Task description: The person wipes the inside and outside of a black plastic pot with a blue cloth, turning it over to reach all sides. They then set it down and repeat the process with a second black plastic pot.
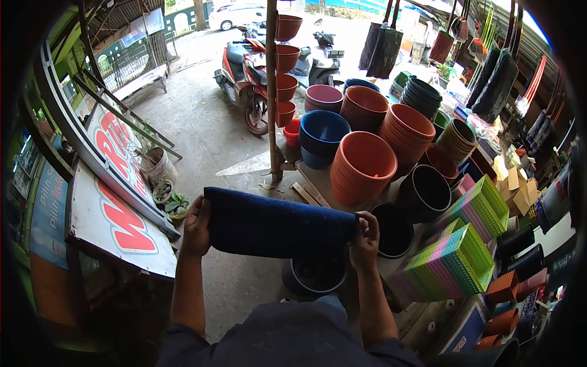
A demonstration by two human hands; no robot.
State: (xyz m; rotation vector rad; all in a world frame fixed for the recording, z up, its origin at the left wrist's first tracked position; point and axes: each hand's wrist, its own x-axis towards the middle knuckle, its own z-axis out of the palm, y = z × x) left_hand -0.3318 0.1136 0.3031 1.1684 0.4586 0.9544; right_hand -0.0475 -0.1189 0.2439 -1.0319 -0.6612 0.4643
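A dark blue folded cloth [281, 223] is stretched out in front of my body, held up by both ends. My left hand [197, 226] grips its left end, fingers closed round the edge. At the right end, my right hand [365, 240] pinches the corner between thumb and fingers. Beneath the cloth, partly covered by it, a black pot [318, 278] stands on the ground close to my legs. Another black pot [391, 231] sits just beyond my right hand.
Stacked orange pots [363, 168], a blue pot stack [324, 137] and colourful plastic baskets [446, 260] fill the right side. A post [273, 92] with hanging planters rises ahead. A white signboard [122, 208] leans at left. A red motorcycle [244, 79] is parked beyond.
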